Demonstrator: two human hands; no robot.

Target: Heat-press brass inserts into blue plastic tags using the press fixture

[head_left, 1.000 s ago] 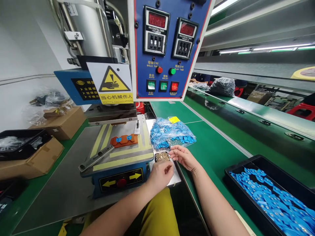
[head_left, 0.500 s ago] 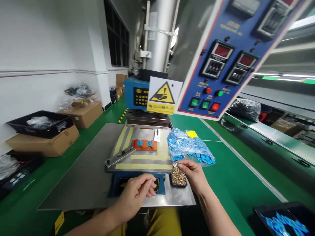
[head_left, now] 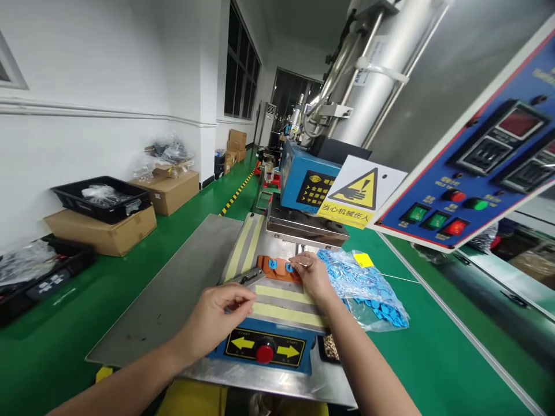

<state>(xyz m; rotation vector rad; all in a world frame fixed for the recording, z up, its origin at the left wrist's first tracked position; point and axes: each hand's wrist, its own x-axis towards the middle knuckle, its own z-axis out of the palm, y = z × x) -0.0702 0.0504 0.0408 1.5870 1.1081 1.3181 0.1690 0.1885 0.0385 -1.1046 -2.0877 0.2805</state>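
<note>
**Both blue pieces sitting in place, pressing not yet begun**

I'm working at the orange block [head_left: 277, 274], which is lying on the tape-striped plate [head_left: 284, 248] in front of the press head [head_left: 306, 232]. Its left blue piece [head_left: 273, 264] and right blue piece [head_left: 289, 268] are both sitting on it, so I'm counting the loading as nearly done.

My right hand [head_left: 314, 278] is resting its fingertips, gathered close together, at the right blue piece; I cannot tell whether they are pinching something small. My left hand [head_left: 219, 309] is hovering near the metal bar [head_left: 252, 277], thumb and forefinger nearly meeting; I cannot tell whether anything is between them.

The head is standing beyond the block rather than over it, and neither hand is touching the red button [head_left: 265, 353], so I'm judging that pressing is left to do. Plenty of stock is waiting, too: the clear bag [head_left: 368, 289] is holding many blue pieces on the green desk [head_left: 437, 346], and a small tray of gold-coloured bits [head_left: 331, 348] is showing partly beside my forearm.
</note>
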